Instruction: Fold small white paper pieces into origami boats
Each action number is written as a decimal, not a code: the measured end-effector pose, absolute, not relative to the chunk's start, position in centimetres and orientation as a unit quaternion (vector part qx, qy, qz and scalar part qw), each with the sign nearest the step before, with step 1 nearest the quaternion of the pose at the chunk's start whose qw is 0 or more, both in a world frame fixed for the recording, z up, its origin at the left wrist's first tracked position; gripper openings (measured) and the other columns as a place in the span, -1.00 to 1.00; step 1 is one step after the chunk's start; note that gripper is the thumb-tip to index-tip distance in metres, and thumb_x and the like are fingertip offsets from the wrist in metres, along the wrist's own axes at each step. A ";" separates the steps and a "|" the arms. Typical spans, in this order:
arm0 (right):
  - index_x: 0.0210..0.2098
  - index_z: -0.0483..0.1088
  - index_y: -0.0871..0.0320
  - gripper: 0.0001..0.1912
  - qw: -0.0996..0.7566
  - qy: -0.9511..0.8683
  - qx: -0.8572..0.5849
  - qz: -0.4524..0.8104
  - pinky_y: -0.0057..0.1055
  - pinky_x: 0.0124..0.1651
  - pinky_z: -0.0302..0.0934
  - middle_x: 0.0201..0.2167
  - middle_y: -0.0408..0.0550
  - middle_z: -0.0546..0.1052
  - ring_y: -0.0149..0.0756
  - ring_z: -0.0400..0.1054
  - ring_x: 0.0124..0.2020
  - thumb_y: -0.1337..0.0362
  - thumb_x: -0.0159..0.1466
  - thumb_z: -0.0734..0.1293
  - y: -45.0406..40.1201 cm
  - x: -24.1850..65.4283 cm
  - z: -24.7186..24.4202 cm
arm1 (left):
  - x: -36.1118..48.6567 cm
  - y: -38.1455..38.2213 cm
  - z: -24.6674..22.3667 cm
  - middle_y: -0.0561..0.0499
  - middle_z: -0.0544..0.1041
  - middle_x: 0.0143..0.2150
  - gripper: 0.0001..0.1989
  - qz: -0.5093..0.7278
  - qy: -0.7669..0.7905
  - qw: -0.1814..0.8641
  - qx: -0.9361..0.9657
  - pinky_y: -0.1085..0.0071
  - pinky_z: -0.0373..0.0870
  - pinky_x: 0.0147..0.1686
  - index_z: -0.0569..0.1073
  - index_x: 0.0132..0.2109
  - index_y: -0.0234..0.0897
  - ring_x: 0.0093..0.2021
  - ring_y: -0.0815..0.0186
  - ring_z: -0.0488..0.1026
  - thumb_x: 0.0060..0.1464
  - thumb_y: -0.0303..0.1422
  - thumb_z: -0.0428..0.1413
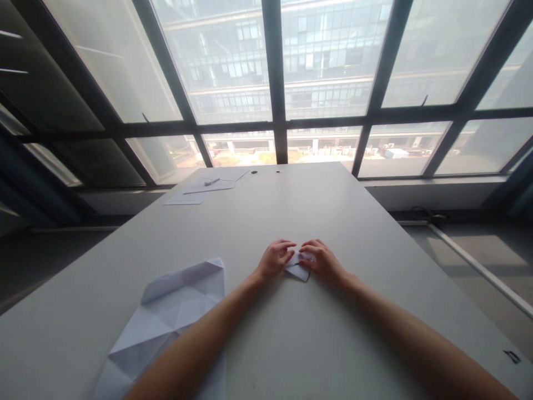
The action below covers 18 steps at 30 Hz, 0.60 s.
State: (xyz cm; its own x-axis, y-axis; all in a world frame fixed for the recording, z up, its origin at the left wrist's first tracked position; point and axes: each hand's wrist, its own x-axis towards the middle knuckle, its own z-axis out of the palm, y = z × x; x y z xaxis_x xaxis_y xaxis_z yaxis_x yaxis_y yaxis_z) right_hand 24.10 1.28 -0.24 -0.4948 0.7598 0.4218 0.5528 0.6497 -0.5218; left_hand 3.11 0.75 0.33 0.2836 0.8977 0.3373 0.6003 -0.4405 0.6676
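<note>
A small folded piece of white paper (298,272) lies on the white table (266,216) between my two hands. At its left edge, my left hand (275,258) has curled fingers, with the thumb and fingertips on the paper. My right hand (320,259) pinches the paper's upper right part, its fingers bent over it. The hands partly cover the paper, so its exact folded shape is hidden. Beside my left forearm lies a large creased sheet of paper (162,319), partly unfolded and standing up slightly along its folds; the forearm hides part of it.
Flat white sheets (220,186) lie at the table's far left, with a small whitish object (212,181) on top. Near the far edge are two small dark round spots (254,172). A dark mark (512,356) sits at the near right edge. Large windows (233,61) stand beyond.
</note>
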 end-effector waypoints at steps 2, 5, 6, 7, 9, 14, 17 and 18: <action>-0.12 0.53 0.05 -0.81 0.317 -0.849 -0.393 0.157 -0.26 0.08 0.23 -0.13 -0.02 0.54 -0.18 0.35 -0.03 0.25 0.27 0.38 1.3 24.1 -0.2 | 3.3 0.3 0.5 -0.01 0.58 0.02 -0.73 0.303 0.460 0.157 0.820 0.29 0.33 0.11 0.56 0.03 -0.13 0.03 0.21 0.44 0.21 -0.32 0.11; -0.15 0.53 0.06 -0.84 0.317 -0.844 -0.406 0.150 -0.25 0.07 0.23 -0.14 -0.02 0.54 -0.18 0.35 -0.05 0.21 0.29 0.36 1.3 24.0 -0.3 | 3.7 -0.3 0.7 0.04 0.56 0.04 -0.72 0.245 0.457 0.095 0.850 0.26 0.29 0.14 0.54 0.06 -0.04 0.07 0.19 0.38 0.21 -0.32 0.13; -0.15 0.52 0.06 -0.84 0.321 -0.840 -0.413 0.146 -0.25 0.07 0.23 -0.13 -0.02 0.54 -0.18 0.35 -0.05 0.21 0.31 0.34 1.3 24.0 -0.3 | 3.8 -0.4 0.7 0.04 0.55 0.04 -0.73 0.234 0.462 0.080 0.852 0.25 0.29 0.12 0.54 0.05 -0.04 0.06 0.19 0.37 0.21 -0.32 0.13; -0.15 0.52 0.07 -0.83 0.326 -0.834 -0.422 0.141 -0.25 0.08 0.22 -0.13 -0.01 0.54 -0.18 0.35 -0.04 0.20 0.32 0.32 1.3 24.0 -0.3 | 3.8 -0.4 0.7 0.04 0.54 0.04 -0.74 0.226 0.468 0.067 0.852 0.26 0.29 0.11 0.54 0.03 -0.04 0.06 0.18 0.36 0.21 -0.32 0.13; -0.13 0.50 0.07 -0.81 0.336 -0.824 -0.438 0.132 -0.25 0.09 0.21 -0.10 -0.01 0.53 -0.17 0.34 -0.03 0.19 0.35 0.29 1.3 24.0 -0.4 | 3.9 -0.4 0.7 0.01 0.52 0.02 -0.75 0.218 0.483 0.047 0.847 0.26 0.30 0.07 0.53 0.03 -0.06 0.03 0.18 0.36 0.23 -0.31 0.11; 0.05 0.43 0.12 -0.61 0.310 -0.836 -0.440 0.110 -0.20 0.14 0.16 -0.02 0.05 0.50 -0.11 0.29 0.05 0.13 0.27 0.37 1.3 24.1 -0.7 | 3.9 -0.2 0.2 -0.07 0.45 -0.06 -0.74 0.224 0.535 0.027 0.814 0.25 0.29 0.03 0.51 0.04 -0.15 -0.03 0.17 0.35 0.25 -0.29 0.08; 0.11 0.39 0.15 -0.52 0.287 -0.841 -0.446 0.100 -0.17 0.16 0.14 0.03 0.09 0.47 -0.08 0.25 0.09 0.11 0.24 0.40 1.5 24.1 -1.1 | 3.7 0.0 -0.1 -0.09 0.42 -0.08 -0.73 0.226 0.549 0.026 0.805 0.23 0.28 0.04 0.51 0.03 -0.17 -0.02 0.15 0.32 0.23 -0.23 0.10; 0.11 0.40 0.16 -0.52 0.286 -0.841 -0.449 0.098 -0.17 0.16 0.14 0.03 0.10 0.47 -0.07 0.24 0.09 0.10 0.25 0.39 1.6 24.1 -1.2 | 3.7 0.0 -0.1 -0.10 0.41 -0.07 -0.72 0.227 0.548 0.028 0.805 0.22 0.27 0.04 0.50 0.02 -0.17 -0.02 0.13 0.31 0.21 -0.20 0.12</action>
State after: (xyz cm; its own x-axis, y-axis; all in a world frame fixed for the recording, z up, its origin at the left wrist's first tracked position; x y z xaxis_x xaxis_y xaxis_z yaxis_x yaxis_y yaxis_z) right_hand 24.09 1.61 -1.21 -0.4328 0.8114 0.3929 0.6998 0.5771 -0.4209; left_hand 3.68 0.02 -0.12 0.2968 0.8944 0.3345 0.8693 -0.3981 0.2931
